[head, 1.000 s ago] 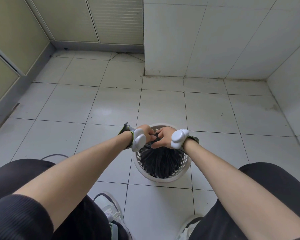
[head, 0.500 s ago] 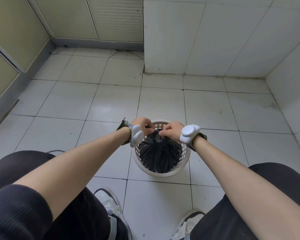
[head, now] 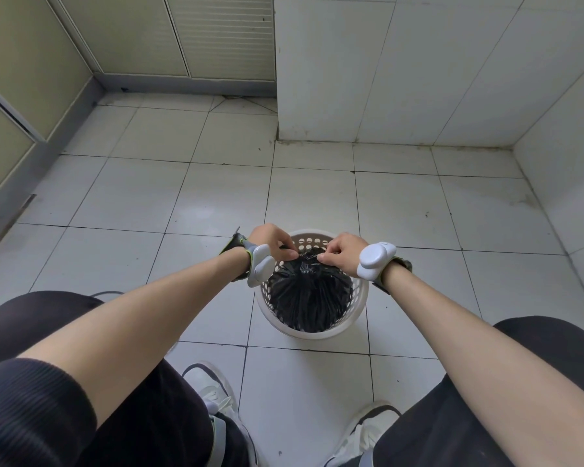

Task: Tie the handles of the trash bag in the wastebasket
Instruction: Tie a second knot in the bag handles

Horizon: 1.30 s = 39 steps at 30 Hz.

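A round white perforated wastebasket (head: 357,316) stands on the tiled floor between my knees. A black trash bag (head: 309,299) fills it, its top gathered into a bunch (head: 309,259) at the far side. My left hand (head: 273,242) pinches one bag handle just left of the bunch. My right hand (head: 339,249) pinches the other handle just right of it. The two hands sit a short gap apart above the basket's far rim. Both wrists carry white devices on straps. The handle ends are hidden inside my fingers.
White tiled walls (head: 418,69) close the space ahead and to the right. Beige panel doors (head: 132,35) run along the left and back. My knees in dark trousers and my two shoes (head: 213,389) flank the basket in front.
My hands have drawn apart from touching to a short gap, pulling the bag's top into a tighter bunch. The view has shifted slightly, so the basket sits a little higher in frame.
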Available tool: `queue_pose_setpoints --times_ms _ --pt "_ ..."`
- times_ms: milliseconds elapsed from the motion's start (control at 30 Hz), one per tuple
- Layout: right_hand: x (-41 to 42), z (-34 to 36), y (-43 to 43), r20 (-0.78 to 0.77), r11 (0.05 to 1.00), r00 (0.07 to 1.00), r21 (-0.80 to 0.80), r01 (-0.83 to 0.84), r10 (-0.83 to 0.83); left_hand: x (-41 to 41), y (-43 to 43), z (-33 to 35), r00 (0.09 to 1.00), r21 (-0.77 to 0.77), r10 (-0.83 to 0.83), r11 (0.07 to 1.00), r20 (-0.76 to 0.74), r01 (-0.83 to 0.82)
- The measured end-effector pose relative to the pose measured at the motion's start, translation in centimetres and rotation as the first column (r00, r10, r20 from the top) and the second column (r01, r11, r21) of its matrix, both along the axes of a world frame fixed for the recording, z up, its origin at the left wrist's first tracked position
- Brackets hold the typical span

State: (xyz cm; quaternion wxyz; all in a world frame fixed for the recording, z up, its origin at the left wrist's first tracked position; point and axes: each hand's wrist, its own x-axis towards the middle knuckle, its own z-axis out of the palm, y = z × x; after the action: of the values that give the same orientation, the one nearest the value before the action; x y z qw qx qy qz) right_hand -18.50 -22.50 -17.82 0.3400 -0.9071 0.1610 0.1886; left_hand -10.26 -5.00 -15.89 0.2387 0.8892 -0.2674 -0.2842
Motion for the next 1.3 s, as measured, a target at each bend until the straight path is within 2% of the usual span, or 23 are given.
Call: queue_pose_setpoints --times_ms 233,633,933,1300 --pt "-0.6 0.5 0.0 0.029 0.994 0.998 -0.098 -0.047 0.05 0.3 -0.1 -0.5 0.999 0.069 -0.037 0.997 0.017 0.036" --pt "-1.0 -0.4 -0.9 -0.048 0.968 0.996 -0.233 -0.091 0.082 1.4 1.6 -2.9 0.999 0.118 0.012 0.993 0.044 -0.017" --pt "-1.9 -1.4 -1.4 -0.11 0.945 0.993 -0.317 -0.084 0.051 2.4 2.6 -3.8 0.997 0.201 -0.016 0.98 0.077 0.0" --pt "-2.2 -3.7 -2.6 -0.113 0.909 0.994 -0.414 -0.043 -0.004 2.6 2.8 -4.9 0.995 0.246 0.004 0.969 0.097 -0.028"
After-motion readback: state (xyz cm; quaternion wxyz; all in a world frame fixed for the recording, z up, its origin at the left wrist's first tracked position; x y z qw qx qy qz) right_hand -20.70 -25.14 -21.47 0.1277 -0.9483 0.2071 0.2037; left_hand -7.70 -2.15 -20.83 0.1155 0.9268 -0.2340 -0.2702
